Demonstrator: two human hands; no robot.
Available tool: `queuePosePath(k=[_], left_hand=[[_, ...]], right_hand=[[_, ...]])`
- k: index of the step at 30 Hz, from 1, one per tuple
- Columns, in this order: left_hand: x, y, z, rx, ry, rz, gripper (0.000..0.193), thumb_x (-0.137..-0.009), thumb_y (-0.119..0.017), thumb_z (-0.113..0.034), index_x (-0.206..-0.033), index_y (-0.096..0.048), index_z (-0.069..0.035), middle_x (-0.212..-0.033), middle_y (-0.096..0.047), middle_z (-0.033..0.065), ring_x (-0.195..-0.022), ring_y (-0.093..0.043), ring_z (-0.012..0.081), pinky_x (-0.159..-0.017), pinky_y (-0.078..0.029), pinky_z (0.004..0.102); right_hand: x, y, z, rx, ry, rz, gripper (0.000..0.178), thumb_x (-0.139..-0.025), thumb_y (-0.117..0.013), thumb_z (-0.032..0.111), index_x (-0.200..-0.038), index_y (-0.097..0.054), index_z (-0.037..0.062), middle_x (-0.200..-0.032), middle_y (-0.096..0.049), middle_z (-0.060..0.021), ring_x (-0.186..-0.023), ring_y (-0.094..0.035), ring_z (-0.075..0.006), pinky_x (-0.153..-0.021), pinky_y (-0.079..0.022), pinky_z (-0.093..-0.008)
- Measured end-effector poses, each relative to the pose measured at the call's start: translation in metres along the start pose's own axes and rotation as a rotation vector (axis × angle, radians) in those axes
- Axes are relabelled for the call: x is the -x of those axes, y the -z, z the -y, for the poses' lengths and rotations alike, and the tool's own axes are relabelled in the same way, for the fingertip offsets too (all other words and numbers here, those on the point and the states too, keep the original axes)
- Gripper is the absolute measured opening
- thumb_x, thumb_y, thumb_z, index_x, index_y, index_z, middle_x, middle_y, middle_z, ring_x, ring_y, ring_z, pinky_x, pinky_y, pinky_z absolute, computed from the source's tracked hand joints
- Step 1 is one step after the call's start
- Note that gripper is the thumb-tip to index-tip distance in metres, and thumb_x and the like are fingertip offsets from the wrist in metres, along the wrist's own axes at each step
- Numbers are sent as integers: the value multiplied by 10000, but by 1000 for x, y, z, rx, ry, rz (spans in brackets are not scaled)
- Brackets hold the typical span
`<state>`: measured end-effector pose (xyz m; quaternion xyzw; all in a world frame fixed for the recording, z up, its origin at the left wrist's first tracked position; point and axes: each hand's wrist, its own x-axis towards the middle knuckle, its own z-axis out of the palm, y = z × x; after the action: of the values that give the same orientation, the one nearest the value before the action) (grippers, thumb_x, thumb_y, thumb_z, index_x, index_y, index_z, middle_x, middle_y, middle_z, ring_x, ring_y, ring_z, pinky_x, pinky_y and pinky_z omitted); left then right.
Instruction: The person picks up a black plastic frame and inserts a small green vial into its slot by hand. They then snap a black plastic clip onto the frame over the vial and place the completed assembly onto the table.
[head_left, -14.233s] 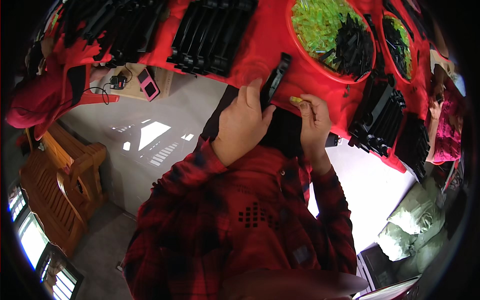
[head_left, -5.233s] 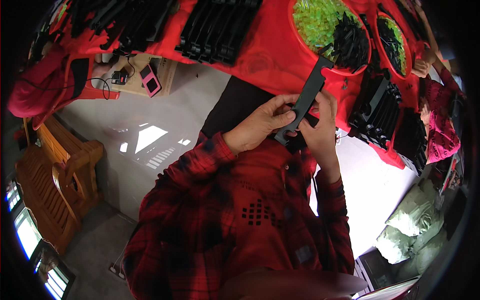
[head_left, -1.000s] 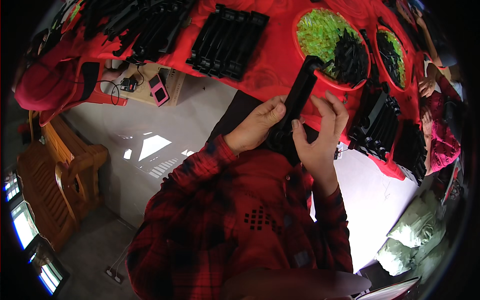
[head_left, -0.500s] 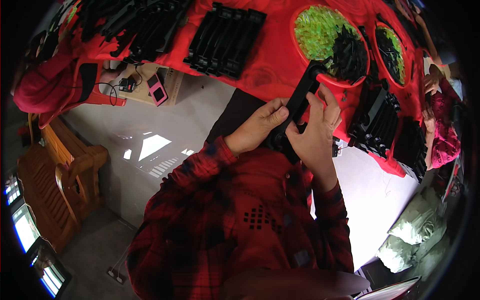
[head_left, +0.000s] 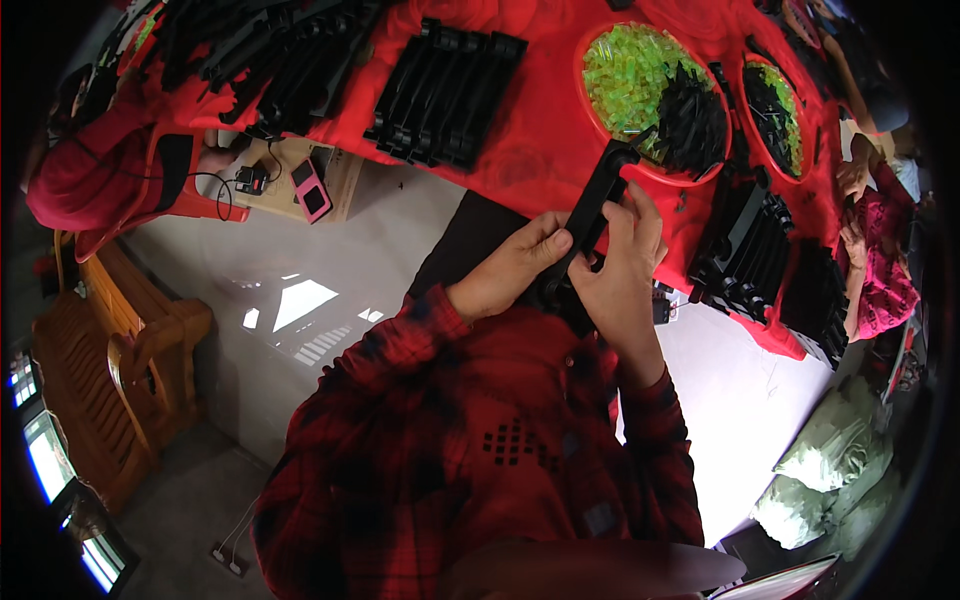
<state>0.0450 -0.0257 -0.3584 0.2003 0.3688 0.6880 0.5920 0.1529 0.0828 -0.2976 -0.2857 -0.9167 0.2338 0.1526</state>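
Observation:
A long black plastic bar (head_left: 598, 200) with a thicker, rounded far end stands slanted in front of my chest. My left hand (head_left: 512, 268) is closed round its left side, thumb pressed on top. From the right, my right hand (head_left: 622, 270) holds the same bar, fingers bent over its edge and thumb near its lower part; whether a small piece is between those fingers I cannot tell. Just beyond the bar's far end is a red-rimmed round tray (head_left: 590, 100) of small translucent yellow-green pieces (head_left: 625, 75) and small black strips (head_left: 690, 125).
Similar black bars (head_left: 445, 95) lie in a row on the red-covered table (head_left: 545, 130), with more bars (head_left: 745, 245) at the right. A second round tray (head_left: 745, 95) stands farther right. Other people sit at both sides, one on a red chair (head_left: 180, 185). Pale sacks (head_left: 825, 450) rest at lower right.
The bar has tipped slightly toward me, and my right fingers have slid a little down along it, more bent. Both hands keep hold; the whole view has shifted slightly.

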Motion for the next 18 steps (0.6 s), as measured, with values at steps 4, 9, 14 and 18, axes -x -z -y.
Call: queuePosePath(k=[4,9,14,18], left_hand=[[0,-7,-7,188,107,-117,419,-1032,-540,-336,-1315,-510,-28,-1147,-586,40,-1051,-585,111,-923,-496,277],[-2,-3,0,289,156,-200,334,-1028,-553,-311,-1240,-568,-54,-1105,-602,15,-970,-598,87,-869,-513,258],[-5,2,3,306,121,-216,327,-1029,-553,-269,-1258,-559,-36,-1118,-618,23,-972,-605,88,-876,-517,264],[-5,6,1,311,82,-190,419,-994,-599,-293,-1317,-539,-33,-1152,-633,47,-1029,-629,132,-927,-530,303]], right_hand=[[1,-2,0,-22,-28,-41,583,-676,-781,53,-1209,-548,10,-1497,-279,-228,-1324,-348,-378,-1064,-267,-483],[0,-8,-3,-24,-10,-65,549,-686,-793,66,-1186,-573,9,-1509,-274,-221,-1326,-340,-366,-1054,-276,-469],[-2,-9,-1,-47,-14,-68,551,-693,-794,71,-1194,-573,14,-1521,-265,-222,-1306,-348,-357,-1043,-291,-454],[-4,-11,2,-72,-8,-76,540,-700,-792,70,-1194,-578,19,-1524,-274,-225,-1299,-348,-353,-1032,-304,-444]])
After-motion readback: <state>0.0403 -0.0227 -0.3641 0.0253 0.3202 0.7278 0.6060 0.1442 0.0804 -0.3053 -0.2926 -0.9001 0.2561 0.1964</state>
